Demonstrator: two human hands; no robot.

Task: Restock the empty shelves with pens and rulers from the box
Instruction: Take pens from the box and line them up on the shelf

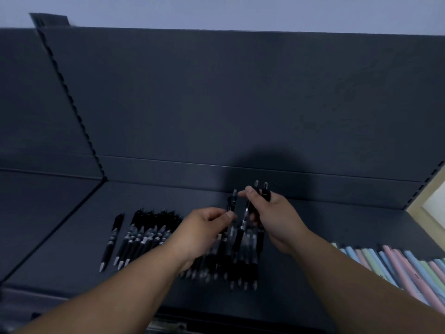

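Pale wall (216, 10), dark shelf (337, 220), black pens (144, 235)

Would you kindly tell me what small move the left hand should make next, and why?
Probably lay the single pen pinched by the left hand down at the right end of the row of black pens on the shelf: the right hand grips a bundle of pens yet to place, and bare shelf lies between the row's end and the pastel sticks.

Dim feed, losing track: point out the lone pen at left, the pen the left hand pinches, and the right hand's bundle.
lone pen (112, 239), head view, mid-barrel.
pinched pen (232, 201), head view, upper barrel.
bundle (265, 192), head view, rightmost pen's top.
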